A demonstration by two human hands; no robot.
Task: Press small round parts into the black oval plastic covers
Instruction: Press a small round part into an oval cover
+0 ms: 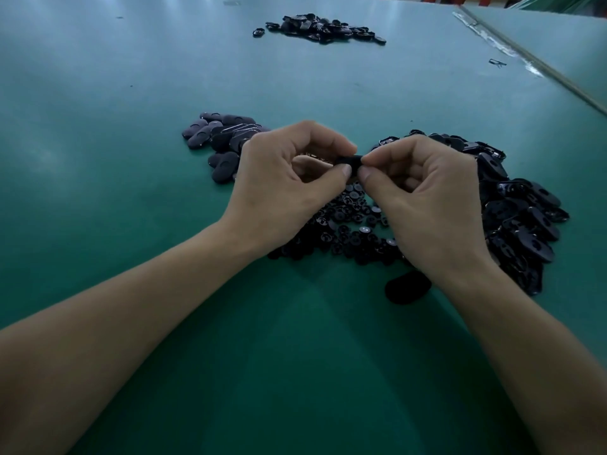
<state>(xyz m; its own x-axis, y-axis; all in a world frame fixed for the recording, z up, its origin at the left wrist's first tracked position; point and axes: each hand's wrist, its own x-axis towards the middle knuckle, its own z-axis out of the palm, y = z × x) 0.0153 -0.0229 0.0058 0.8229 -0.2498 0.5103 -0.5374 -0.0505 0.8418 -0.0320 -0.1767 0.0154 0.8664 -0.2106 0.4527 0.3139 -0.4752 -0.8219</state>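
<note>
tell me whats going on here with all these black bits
A person works at a green table. The left hand and right hand both pinch one black oval plastic cover between their fingertips, above a heap of small round black parts. A big pile of black covers lies to the right, a smaller pile of greyer oval covers to the left, another heap far back. Whether a round part is already seated is hidden by the fingers.

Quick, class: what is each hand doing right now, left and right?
Left hand: closed, pinching one end of a black cover.
Right hand: closed, pinching the other end of the same cover.
</note>
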